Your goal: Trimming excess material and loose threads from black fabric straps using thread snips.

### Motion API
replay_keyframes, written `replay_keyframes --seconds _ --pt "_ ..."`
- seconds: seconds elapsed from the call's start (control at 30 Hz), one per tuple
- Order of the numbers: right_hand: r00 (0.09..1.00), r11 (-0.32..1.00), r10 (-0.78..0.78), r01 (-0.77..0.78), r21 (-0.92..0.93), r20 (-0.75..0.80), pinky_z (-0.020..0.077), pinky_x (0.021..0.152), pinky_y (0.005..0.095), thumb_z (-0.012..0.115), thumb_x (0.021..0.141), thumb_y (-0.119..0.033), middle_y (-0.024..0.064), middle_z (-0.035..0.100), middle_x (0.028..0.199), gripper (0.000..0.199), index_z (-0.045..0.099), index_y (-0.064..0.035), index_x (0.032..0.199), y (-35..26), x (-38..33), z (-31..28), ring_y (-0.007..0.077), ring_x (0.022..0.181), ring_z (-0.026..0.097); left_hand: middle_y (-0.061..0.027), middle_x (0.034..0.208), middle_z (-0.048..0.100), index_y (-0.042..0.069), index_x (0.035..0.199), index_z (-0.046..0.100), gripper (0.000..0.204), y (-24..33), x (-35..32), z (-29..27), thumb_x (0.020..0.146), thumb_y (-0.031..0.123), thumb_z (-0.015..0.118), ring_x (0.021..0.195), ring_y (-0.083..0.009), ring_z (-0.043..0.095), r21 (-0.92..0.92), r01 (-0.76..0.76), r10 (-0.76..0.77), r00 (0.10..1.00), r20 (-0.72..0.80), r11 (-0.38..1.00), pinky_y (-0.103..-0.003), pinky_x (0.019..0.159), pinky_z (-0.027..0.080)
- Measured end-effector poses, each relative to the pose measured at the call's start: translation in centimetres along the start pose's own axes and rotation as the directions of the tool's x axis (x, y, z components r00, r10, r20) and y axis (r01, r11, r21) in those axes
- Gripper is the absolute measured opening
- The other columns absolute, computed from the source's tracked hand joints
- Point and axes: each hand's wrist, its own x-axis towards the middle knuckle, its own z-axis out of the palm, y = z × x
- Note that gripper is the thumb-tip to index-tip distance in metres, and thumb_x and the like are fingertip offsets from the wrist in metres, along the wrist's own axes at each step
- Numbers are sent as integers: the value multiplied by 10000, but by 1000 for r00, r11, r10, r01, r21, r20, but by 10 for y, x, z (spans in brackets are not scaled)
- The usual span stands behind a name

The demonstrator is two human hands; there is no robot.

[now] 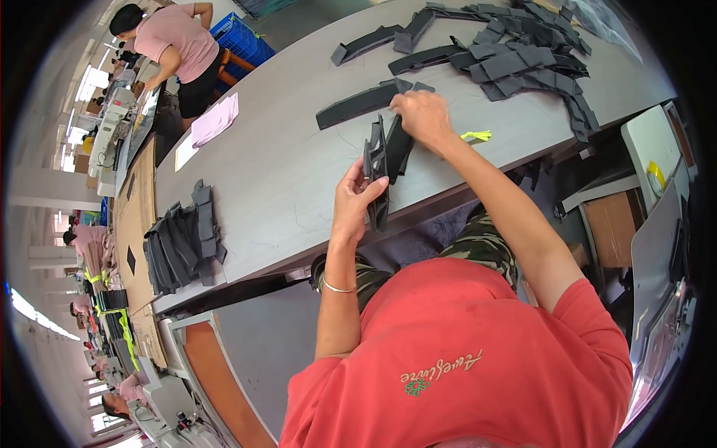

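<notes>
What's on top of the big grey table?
The table holds a messy pile of dark strips, a neater bunch, some loose strips, pink sheets and a yellow strip. What lies under the pile is covered, so I can't see it.

From here I see the left forearm (340, 302) pointing away from the body, the left hand (352, 200) closed in a grip, thumb set opposite the fingers; the right forearm (489, 179) slants inward, reaching farther out, and the right hand (423, 118) shows its back, fingers bent and pinched together
</notes>
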Motion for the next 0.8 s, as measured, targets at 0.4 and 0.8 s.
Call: replay_keyframes --seconds 0.4,0.8 --pt "967 452 59 -248 857 249 444 630 239 646 823 -87 80 656 837 222 684 -51 1038 -72 -64 -64 139 696 578 -101 985 626 11 1326 460 501 -7 -10 -31 1006 389 377 782 -167 613 -702 105 31 983 179 704 -285 636 539" --pt "984 823 134 -46 566 -114 467 612 310 655 819 -107 68 638 790 167 689 -91 982 -88 -62 -55 230 698 615 -63 772 618 55 1012 598 474 2 -26 -13 962 502 447 642 -145 607 -659 139 -47 987 156 739 -259 540 528"
